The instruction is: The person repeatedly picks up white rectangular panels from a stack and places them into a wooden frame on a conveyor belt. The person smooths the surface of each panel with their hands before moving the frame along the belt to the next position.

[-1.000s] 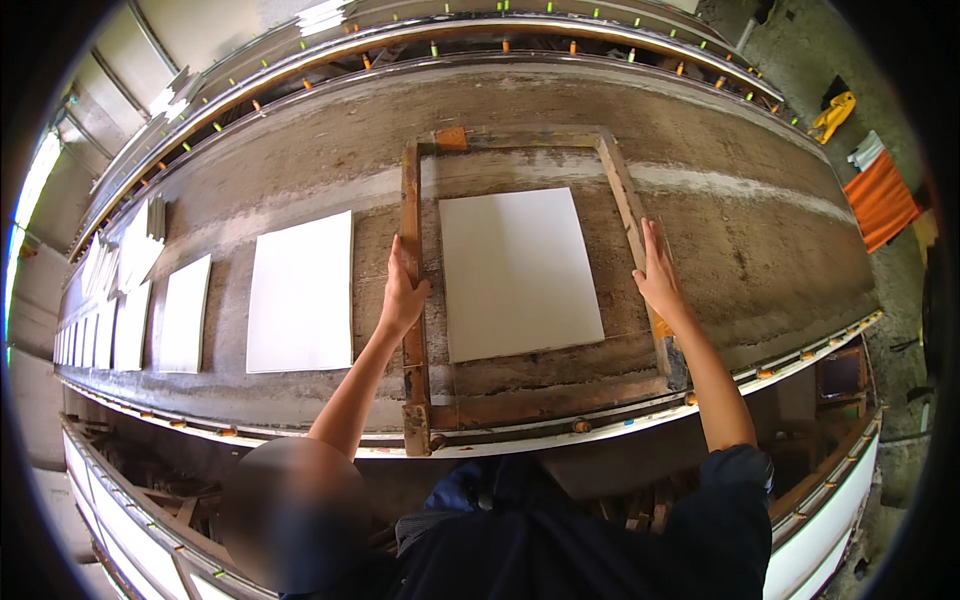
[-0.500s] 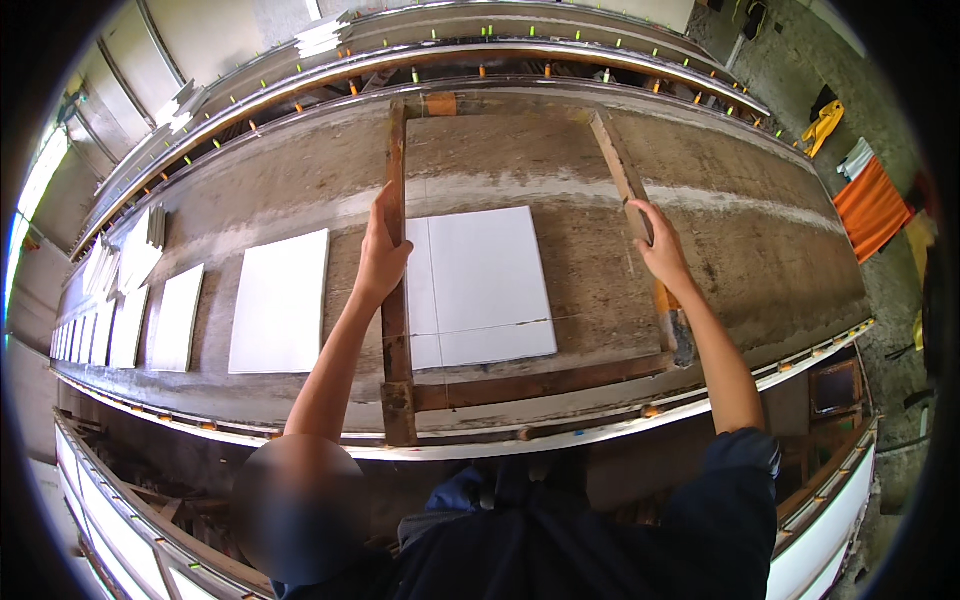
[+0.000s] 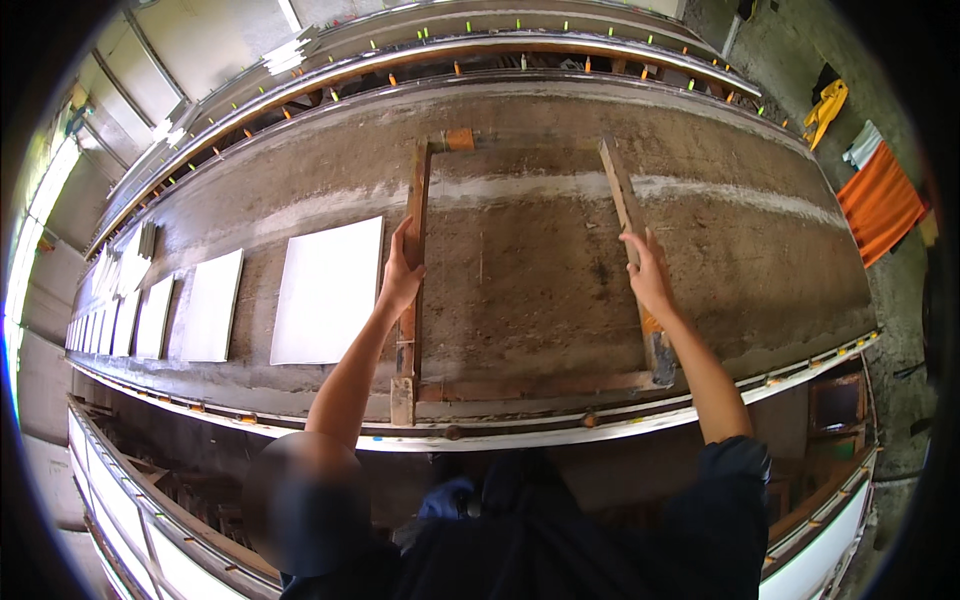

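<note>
Wooden frame [image 3: 420,178] clamped in left grip [image 3: 400,280] and right grip [image 3: 652,283], apparently at a positioning step over table [image 3: 750,250], calling for level guidance next.

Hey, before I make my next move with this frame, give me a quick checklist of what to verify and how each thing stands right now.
1. Left hand holding the left side of the wooden frame: ok.
2. Right hand holding the frame's right side: ok.
3. Frame clear of the nearest white sheet: ok, the sheet lies to the frame's left.
4. Frame flat on the table: cannot tell from this overhead view.
5. Frame square to the table's near edge: cannot tell, the lens bends straight edges.
</note>
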Demonstrator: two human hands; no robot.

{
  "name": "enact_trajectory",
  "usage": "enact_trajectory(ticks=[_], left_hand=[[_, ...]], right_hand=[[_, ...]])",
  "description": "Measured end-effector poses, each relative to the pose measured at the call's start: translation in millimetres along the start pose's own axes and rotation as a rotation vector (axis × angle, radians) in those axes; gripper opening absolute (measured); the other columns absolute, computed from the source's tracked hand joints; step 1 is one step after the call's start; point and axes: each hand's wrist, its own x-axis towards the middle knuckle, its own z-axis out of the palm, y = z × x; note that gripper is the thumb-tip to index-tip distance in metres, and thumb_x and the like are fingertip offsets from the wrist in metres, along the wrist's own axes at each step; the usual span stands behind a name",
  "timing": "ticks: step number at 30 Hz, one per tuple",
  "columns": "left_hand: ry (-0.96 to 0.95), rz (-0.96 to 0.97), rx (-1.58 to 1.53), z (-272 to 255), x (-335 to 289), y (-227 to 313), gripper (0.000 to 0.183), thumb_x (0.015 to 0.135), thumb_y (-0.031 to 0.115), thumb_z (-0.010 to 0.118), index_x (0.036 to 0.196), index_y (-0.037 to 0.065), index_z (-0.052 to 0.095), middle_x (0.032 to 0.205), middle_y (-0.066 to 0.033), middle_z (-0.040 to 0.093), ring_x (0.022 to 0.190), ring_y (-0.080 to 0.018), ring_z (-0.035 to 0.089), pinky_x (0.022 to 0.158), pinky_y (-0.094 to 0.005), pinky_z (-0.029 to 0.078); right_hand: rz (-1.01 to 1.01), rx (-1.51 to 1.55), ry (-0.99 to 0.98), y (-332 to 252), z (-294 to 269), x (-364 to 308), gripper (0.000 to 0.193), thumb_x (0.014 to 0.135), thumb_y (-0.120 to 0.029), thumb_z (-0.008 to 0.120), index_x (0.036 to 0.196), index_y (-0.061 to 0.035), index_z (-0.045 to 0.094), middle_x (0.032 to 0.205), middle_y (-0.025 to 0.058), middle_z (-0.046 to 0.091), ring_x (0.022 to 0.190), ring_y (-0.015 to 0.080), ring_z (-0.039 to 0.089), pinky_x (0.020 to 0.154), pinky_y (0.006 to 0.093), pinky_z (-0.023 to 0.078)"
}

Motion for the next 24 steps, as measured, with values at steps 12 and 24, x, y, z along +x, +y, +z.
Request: enact_trajectory(ticks=[12, 24], left_hand=[[0.066, 0.027, 0.021, 20.8, -13.7, -2.8, 0.082, 0.074, -0.016, 0.051, 0.141, 0.021, 0.022, 0.141, -0.0233, 0.033, 0.134, -0.0368, 0.029, 0.111, -0.0442, 0.027], [0.117, 0.154, 0.127, 51.9, -24.8, -4.7, 0.066, 0.071, -0.013, 0.05, 0.131, 0.012, 0.036, 0.14, -0.0201, 0.035, 0.131, -0.0386, 0.033, 0.106, -0.0422, 0.034]], right_hand=[[-0.058, -0.064, -0.033, 17.1, 5.2, -3.4, 0.043, 0.083, 0.007, 0.054, 0.12, -0.0123, 0.041, 0.141, 0.0291, 0.025, 0.126, 0.045, 0.034, 0.087, 0.0475, 0.052], [-0.142, -0.041, -0.096, 44.3, -23.8, -17.0, 0.031, 0.082, 0.008, 0.054, 0.103, -0.0123, 0.043, 0.139, 0.0252, 0.028, 0.135, 0.0443, 0.019, 0.1, 0.0517, 0.041]])
